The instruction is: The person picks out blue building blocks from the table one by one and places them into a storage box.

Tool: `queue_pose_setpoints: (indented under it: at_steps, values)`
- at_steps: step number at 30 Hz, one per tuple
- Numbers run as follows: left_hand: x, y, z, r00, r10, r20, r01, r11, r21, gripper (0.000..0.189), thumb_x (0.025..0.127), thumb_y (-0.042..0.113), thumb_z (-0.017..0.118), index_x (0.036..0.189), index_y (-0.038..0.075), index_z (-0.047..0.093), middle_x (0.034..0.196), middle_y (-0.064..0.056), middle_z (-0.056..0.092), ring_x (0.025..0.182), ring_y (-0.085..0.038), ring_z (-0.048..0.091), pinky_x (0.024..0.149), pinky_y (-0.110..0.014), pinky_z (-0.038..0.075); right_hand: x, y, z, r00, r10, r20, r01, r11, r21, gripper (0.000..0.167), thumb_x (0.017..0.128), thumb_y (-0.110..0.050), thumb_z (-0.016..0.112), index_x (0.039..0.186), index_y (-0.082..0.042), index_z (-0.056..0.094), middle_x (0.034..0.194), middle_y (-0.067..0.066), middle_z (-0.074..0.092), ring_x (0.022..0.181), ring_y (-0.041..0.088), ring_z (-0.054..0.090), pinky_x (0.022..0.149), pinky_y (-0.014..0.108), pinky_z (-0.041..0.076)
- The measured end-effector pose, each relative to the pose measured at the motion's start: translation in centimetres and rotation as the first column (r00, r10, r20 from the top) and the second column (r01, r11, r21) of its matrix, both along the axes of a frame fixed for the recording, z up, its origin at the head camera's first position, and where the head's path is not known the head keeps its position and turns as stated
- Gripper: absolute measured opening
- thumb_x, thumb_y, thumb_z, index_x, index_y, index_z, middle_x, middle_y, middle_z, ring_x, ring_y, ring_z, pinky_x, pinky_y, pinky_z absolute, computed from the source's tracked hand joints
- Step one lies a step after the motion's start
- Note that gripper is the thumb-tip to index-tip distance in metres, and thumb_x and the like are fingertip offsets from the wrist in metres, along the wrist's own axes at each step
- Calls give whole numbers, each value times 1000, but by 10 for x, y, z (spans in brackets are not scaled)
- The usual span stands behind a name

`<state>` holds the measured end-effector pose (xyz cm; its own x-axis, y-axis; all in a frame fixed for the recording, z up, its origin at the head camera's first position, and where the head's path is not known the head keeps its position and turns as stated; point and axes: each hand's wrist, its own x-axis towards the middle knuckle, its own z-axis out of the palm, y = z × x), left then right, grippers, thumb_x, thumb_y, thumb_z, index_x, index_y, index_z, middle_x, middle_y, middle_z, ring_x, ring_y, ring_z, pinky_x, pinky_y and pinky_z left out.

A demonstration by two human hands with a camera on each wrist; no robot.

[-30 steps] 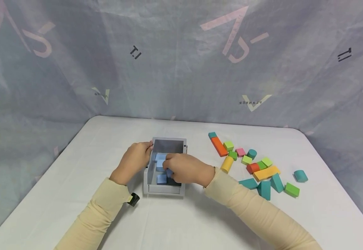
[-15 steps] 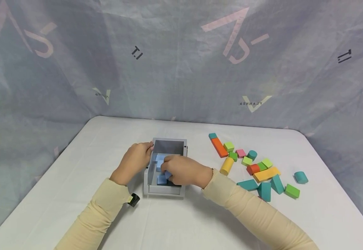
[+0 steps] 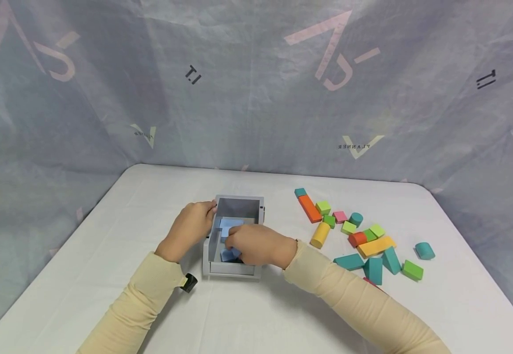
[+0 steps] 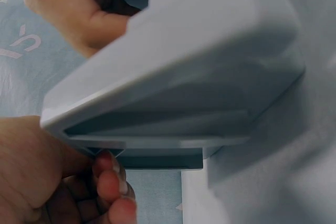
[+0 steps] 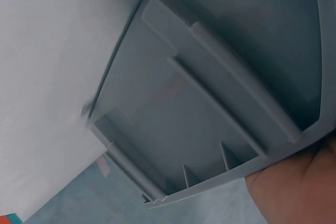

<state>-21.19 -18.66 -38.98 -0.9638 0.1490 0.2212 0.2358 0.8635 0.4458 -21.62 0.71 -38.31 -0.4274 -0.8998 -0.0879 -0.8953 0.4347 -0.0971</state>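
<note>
A grey plastic bin [image 3: 234, 268] stands on the table with several light blue blocks [image 3: 232, 222] inside. My left hand [image 3: 190, 226] grips the bin's left rim near the back; the left wrist view shows the thumb and curled fingers of this left hand [image 4: 31, 166] at the edge of the wall. Reaching over the right wall, my right hand [image 3: 258, 244] pinches a blue block [image 3: 236, 252] low in the front part of the bin. That block is mostly hidden by the fingers and lies against another blue block [image 3: 227, 255]. The right wrist view shows mainly the bin's outer wall [image 5: 136, 93].
Several coloured blocks lie loose to the right, among them a long red-orange block [image 3: 310, 209], a yellow cylinder [image 3: 320, 235], an orange block [image 3: 377, 245] and a teal block [image 3: 373, 271]. The white table [image 3: 84, 236] ends at a grey curtain [image 3: 247, 98].
My right hand has moved slightly toward the front of the bin and lower with the blue block. The front-left blue block now sits slightly turned. My left hand has kept its place.
</note>
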Motion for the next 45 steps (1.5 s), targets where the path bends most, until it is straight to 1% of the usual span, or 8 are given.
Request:
queue_pose_setpoints:
  at_steps: [4, 9, 13, 19, 28, 33, 40, 45]
  values:
    - [0, 0, -1, 1000, -3, -10, 3, 1000, -2, 33, 103, 10, 53, 129, -9, 62, 104, -23, 71, 46, -10, 35, 46, -26, 33, 2, -1, 0, 1000, 5, -14, -5, 1000, 13, 26, 86, 4, 67, 102, -14, 75, 87, -4, 62, 68, 7, 51, 62, 17, 43]
    - [0, 0, -2, 1000, -1, -7, 1, 1000, 0, 33, 104, 10, 52, 129, -9, 62, 103, -23, 71, 46, -10, 37, 46, -25, 33, 4, -1, 0, 997, 29, -75, -26, 999, 37, 25, 88, 5, 66, 100, -15, 76, 85, -7, 59, 66, 7, 50, 60, 17, 42]
    - [1, 1, 0, 1000, 0, 6, 0, 1000, 7, 33, 104, 10, 52, 129, -9, 61, 98, -21, 71, 46, -10, 38, 46, -25, 34, 5, -1, -2, 993, 41, -114, -36, 998, 48, 25, 88, 4, 66, 98, -16, 76, 85, -7, 60, 67, 6, 50, 59, 18, 42]
    - [2, 1, 2, 1000, 3, 15, -3, 1000, 6, 34, 104, 11, 52, 130, -9, 61, 90, -19, 70, 46, -10, 38, 47, -25, 34, 6, -2, -2, 993, 42, -113, -37, 998, 42, 23, 89, 3, 67, 96, -16, 76, 84, -7, 62, 68, 6, 50, 60, 19, 43]
    - [1, 2, 3, 999, 4, 33, -5, 1000, 9, 34, 104, 11, 51, 131, -8, 60, 69, -8, 60, 44, -10, 36, 46, -25, 33, 6, -1, -2, 993, 29, -118, -24, 999, 49, 24, 88, 3, 67, 100, -16, 75, 88, -6, 65, 74, 6, 54, 63, 20, 46]
    - [0, 2, 3, 999, 4, 37, -5, 1000, 9, 34, 104, 11, 52, 131, -8, 60, 64, -4, 55, 44, -9, 35, 45, -25, 33, 7, -2, -3, 989, 32, -144, -25, 998, 52, 23, 89, 2, 67, 99, -16, 75, 88, -6, 65, 72, 6, 54, 63, 20, 47]
    - [1, 2, 4, 999, 13, 36, -13, 1000, 7, 34, 104, 11, 51, 131, -8, 60, 69, -8, 60, 45, -10, 37, 46, -25, 34, 7, -2, -2, 990, 28, -142, -22, 999, 46, 22, 89, 2, 67, 99, -16, 75, 90, -6, 66, 72, 6, 54, 64, 21, 48]
    - [1, 2, 3, 1000, 17, 15, -17, 1000, -5, 33, 104, 11, 52, 129, -8, 62, 87, -18, 70, 48, -12, 40, 50, -28, 38, 7, -2, -3, 990, 29, -135, -23, 999, 42, 21, 89, 1, 67, 98, -16, 75, 89, -6, 66, 71, 6, 53, 64, 21, 48]
